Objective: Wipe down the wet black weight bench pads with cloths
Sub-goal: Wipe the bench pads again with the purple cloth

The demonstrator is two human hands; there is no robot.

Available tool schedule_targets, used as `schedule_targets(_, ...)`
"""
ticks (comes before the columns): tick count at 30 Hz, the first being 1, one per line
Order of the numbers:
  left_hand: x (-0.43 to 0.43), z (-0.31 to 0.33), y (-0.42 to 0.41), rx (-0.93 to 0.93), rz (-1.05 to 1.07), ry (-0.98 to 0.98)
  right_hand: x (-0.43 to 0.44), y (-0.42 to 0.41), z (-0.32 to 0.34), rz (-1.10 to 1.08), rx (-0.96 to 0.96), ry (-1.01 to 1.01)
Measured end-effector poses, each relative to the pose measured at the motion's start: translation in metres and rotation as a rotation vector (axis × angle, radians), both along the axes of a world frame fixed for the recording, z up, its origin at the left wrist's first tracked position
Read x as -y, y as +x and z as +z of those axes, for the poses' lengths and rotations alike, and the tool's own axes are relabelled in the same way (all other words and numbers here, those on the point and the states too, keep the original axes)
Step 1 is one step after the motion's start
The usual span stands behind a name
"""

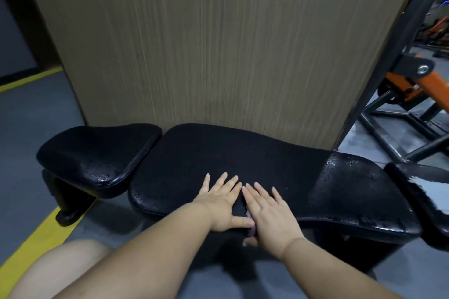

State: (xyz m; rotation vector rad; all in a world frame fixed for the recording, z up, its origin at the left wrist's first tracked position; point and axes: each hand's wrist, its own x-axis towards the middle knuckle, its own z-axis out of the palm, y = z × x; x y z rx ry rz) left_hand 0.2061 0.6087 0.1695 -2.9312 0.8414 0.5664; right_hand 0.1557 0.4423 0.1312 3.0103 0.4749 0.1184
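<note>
A long black bench pad (352,192) lies across the middle, with water drops shining on its right part. A dark cloth (218,153) is spread flat over the pad's left and middle. My left hand (221,199) and my right hand (267,213) press side by side on the cloth near the pad's front edge, fingers straight and spread. A small pale purple bit (251,228) shows between the two hands at the edge. A smaller black seat pad (97,155) sits to the left, beaded with water at its front.
A tall wood-grain panel (218,43) stands right behind the bench. Another black pad (422,192) touches the bench at the right. A black and orange machine frame (413,94) stands at the back right. Grey floor with a yellow stripe (46,233) runs at the left.
</note>
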Motion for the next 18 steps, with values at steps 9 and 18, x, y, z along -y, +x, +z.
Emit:
schedule_targets(9, 0.016, -0.016, 0.007, 0.12, 0.097, -0.121, 0.077, -0.005, 0.002, -0.155, -0.023, 0.001)
schedule_targets(18, 0.015, -0.021, 0.007, 0.17, 0.114, -0.181, 0.109, -0.016, 0.001, -0.374, -0.009, -0.029)
